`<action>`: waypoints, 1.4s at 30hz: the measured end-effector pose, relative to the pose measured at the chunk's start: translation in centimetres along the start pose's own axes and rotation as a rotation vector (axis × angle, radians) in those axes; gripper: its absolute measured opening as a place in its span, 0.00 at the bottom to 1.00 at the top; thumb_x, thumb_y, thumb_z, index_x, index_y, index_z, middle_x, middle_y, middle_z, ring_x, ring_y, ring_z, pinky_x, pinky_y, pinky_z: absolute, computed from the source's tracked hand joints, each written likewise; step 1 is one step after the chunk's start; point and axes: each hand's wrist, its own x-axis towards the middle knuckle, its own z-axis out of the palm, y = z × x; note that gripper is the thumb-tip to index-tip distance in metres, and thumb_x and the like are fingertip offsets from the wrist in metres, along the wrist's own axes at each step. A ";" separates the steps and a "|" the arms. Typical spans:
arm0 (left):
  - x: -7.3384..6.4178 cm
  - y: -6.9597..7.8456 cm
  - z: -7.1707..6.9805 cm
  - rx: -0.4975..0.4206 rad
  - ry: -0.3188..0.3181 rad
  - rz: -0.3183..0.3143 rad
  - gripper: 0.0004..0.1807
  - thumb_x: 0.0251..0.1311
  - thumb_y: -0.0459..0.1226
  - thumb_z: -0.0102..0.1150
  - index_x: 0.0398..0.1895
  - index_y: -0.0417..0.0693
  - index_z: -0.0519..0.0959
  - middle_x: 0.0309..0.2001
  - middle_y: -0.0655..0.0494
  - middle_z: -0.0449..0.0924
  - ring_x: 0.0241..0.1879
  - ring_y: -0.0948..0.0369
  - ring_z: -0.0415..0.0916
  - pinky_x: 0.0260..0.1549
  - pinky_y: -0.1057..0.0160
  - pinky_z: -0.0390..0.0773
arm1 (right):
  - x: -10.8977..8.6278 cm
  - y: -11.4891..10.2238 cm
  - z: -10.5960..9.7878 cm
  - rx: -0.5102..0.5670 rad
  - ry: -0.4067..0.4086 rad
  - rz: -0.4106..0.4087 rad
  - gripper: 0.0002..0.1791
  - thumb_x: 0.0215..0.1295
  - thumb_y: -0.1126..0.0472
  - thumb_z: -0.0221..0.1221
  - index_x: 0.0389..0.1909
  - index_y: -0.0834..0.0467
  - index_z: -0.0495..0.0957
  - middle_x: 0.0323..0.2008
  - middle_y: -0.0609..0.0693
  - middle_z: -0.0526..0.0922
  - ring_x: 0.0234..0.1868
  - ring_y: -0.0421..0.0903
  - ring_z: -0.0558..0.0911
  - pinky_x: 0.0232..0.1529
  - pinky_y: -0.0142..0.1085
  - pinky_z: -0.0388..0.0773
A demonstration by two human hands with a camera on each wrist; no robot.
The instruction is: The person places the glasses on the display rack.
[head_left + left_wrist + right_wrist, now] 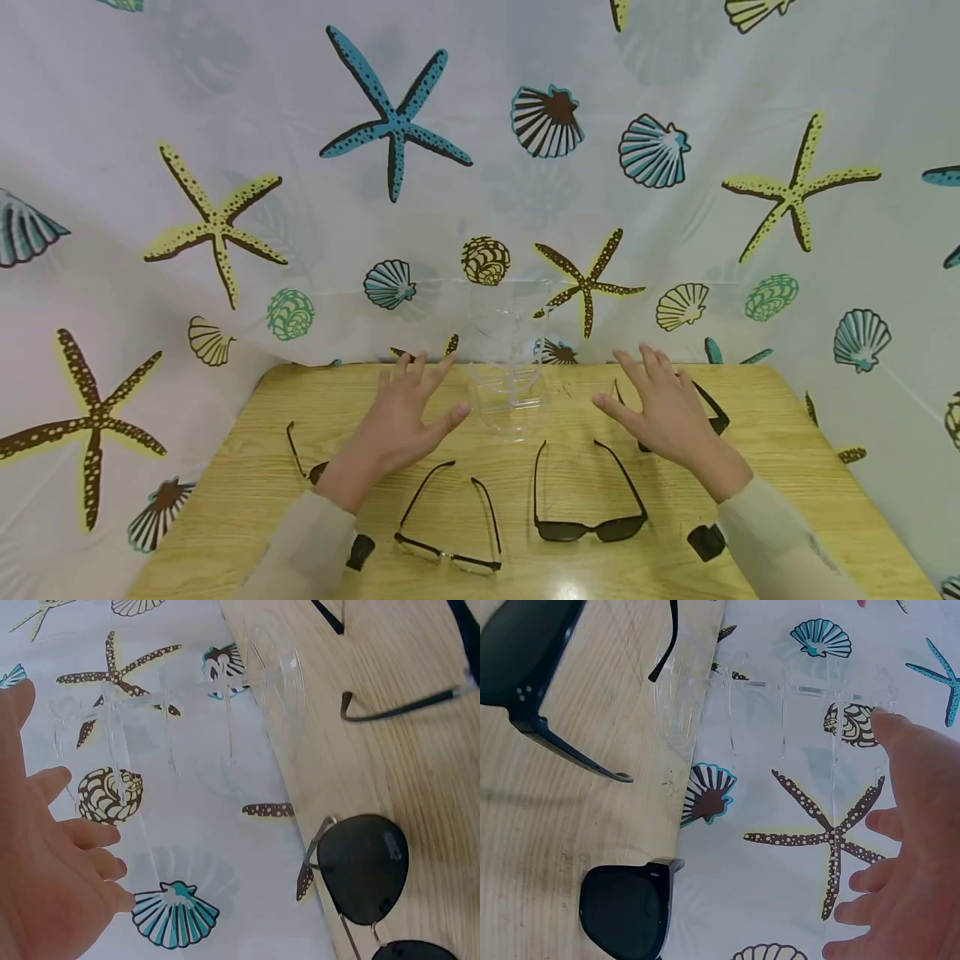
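A clear plastic display stand (512, 387) rises at the back middle of the wooden table, hard to make out against the cloth. My left hand (408, 412) hovers to its left and my right hand (663, 408) to its right, both with fingers spread and holding nothing. Metal-framed sunglasses (364, 870) lie partly under the left hand. Black sunglasses (718, 417) lie beyond the right hand, which hides part of them. In front, between my forearms, are clear half-rim eyeglasses (447, 557) and another pair of dark sunglasses (592, 530), temples unfolded and pointing away from me.
A white cloth (480, 192) printed with starfish and shells hangs behind and beside the table (525, 575). The stand is close to the table's back edge. Each wrist has a small black device by its sleeve.
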 end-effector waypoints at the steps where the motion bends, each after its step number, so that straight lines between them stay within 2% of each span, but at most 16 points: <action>1: -0.1 0.2 0.1 -0.024 -0.002 0.001 0.44 0.75 0.65 0.48 0.87 0.65 0.48 0.83 0.32 0.47 0.83 0.30 0.37 0.76 0.23 0.37 | -0.2 0.0 0.1 0.016 -0.001 -0.001 0.47 0.76 0.31 0.53 0.85 0.53 0.55 0.83 0.70 0.50 0.82 0.74 0.52 0.74 0.76 0.50; 4: -0.3 0.7 0.5 -0.095 -0.008 0.012 0.44 0.76 0.64 0.49 0.88 0.66 0.47 0.84 0.34 0.48 0.84 0.32 0.38 0.77 0.24 0.40 | -0.9 0.2 0.2 0.076 -0.006 0.002 0.46 0.77 0.31 0.53 0.85 0.53 0.55 0.83 0.70 0.50 0.80 0.76 0.54 0.72 0.76 0.56; 9: -0.6 1.4 1.3 -0.231 -0.037 0.017 0.44 0.77 0.62 0.51 0.88 0.66 0.44 0.85 0.44 0.51 0.83 0.38 0.47 0.76 0.26 0.53 | -1.9 0.5 0.7 0.170 -0.028 0.037 0.46 0.77 0.31 0.52 0.86 0.51 0.53 0.83 0.70 0.49 0.77 0.79 0.58 0.66 0.78 0.63; 11: -0.7 1.7 1.6 -0.283 -0.061 -0.005 0.44 0.77 0.62 0.51 0.87 0.69 0.43 0.84 0.46 0.53 0.82 0.38 0.54 0.74 0.27 0.59 | -2.3 0.7 1.0 0.203 -0.044 0.060 0.47 0.77 0.30 0.51 0.86 0.50 0.51 0.84 0.69 0.48 0.77 0.79 0.59 0.66 0.78 0.63; 15: -0.9 2.3 2.5 -0.391 -0.106 -0.048 0.42 0.77 0.62 0.50 0.86 0.76 0.43 0.81 0.43 0.60 0.77 0.37 0.64 0.70 0.28 0.66 | -3.1 1.0 1.7 0.275 -0.063 0.079 0.46 0.78 0.31 0.51 0.86 0.51 0.52 0.84 0.68 0.48 0.76 0.78 0.62 0.66 0.78 0.63; 20: -0.9 2.9 3.9 -0.536 -0.128 -0.071 0.34 0.80 0.58 0.48 0.85 0.71 0.55 0.74 0.43 0.73 0.73 0.42 0.73 0.68 0.32 0.71 | -4.2 1.4 2.2 0.356 -0.058 0.106 0.42 0.80 0.34 0.50 0.85 0.51 0.55 0.81 0.66 0.59 0.76 0.72 0.66 0.68 0.72 0.68; 24: -0.8 3.3 5.3 -0.648 -0.117 -0.102 0.30 0.83 0.57 0.43 0.82 0.62 0.64 0.69 0.44 0.79 0.66 0.44 0.79 0.64 0.37 0.77 | -5.1 1.9 2.5 0.448 -0.076 0.158 0.40 0.82 0.34 0.46 0.84 0.52 0.59 0.76 0.64 0.69 0.71 0.66 0.77 0.65 0.65 0.76; 27: -0.9 3.7 6.2 -0.722 -0.120 -0.129 0.30 0.83 0.57 0.42 0.81 0.58 0.67 0.64 0.42 0.81 0.62 0.44 0.82 0.61 0.40 0.80 | -5.6 2.4 3.0 0.508 -0.079 0.187 0.38 0.83 0.35 0.45 0.81 0.54 0.64 0.74 0.61 0.73 0.69 0.63 0.79 0.66 0.62 0.77; 30: -1.0 4.2 6.8 -0.734 -0.135 -0.155 0.32 0.83 0.58 0.41 0.81 0.56 0.66 0.62 0.39 0.82 0.61 0.43 0.83 0.59 0.40 0.82 | -6.1 2.8 3.6 0.551 -0.075 0.219 0.36 0.83 0.36 0.46 0.79 0.55 0.68 0.68 0.61 0.80 0.64 0.61 0.84 0.61 0.57 0.82; 34: -0.9 4.9 7.5 -0.660 -0.177 -0.160 0.35 0.82 0.60 0.41 0.81 0.53 0.65 0.61 0.36 0.82 0.57 0.43 0.84 0.51 0.43 0.85 | -6.6 3.1 4.3 0.629 -0.093 0.251 0.35 0.82 0.37 0.49 0.77 0.56 0.70 0.62 0.63 0.84 0.54 0.56 0.88 0.52 0.47 0.87; 37: -0.8 5.3 8.0 -0.637 -0.219 -0.139 0.34 0.82 0.57 0.46 0.81 0.50 0.65 0.53 0.36 0.86 0.45 0.45 0.85 0.38 0.52 0.83 | -7.0 3.4 4.7 0.656 -0.105 0.260 0.34 0.82 0.38 0.51 0.76 0.56 0.71 0.61 0.63 0.85 0.50 0.53 0.89 0.48 0.43 0.88; 40: -0.8 5.7 8.6 -0.673 -0.264 -0.139 0.33 0.80 0.51 0.52 0.81 0.47 0.66 0.48 0.38 0.87 0.36 0.47 0.83 0.30 0.58 0.78 | -7.7 3.6 5.0 0.672 -0.118 0.269 0.32 0.81 0.41 0.54 0.75 0.56 0.73 0.56 0.59 0.88 0.45 0.49 0.89 0.43 0.38 0.87; 42: -0.8 5.9 9.0 -0.698 -0.284 -0.143 0.32 0.79 0.48 0.55 0.80 0.45 0.66 0.49 0.39 0.88 0.37 0.47 0.84 0.30 0.60 0.78 | -8.2 3.8 5.4 0.671 -0.122 0.265 0.30 0.81 0.44 0.56 0.74 0.56 0.75 0.51 0.56 0.89 0.41 0.45 0.88 0.40 0.35 0.84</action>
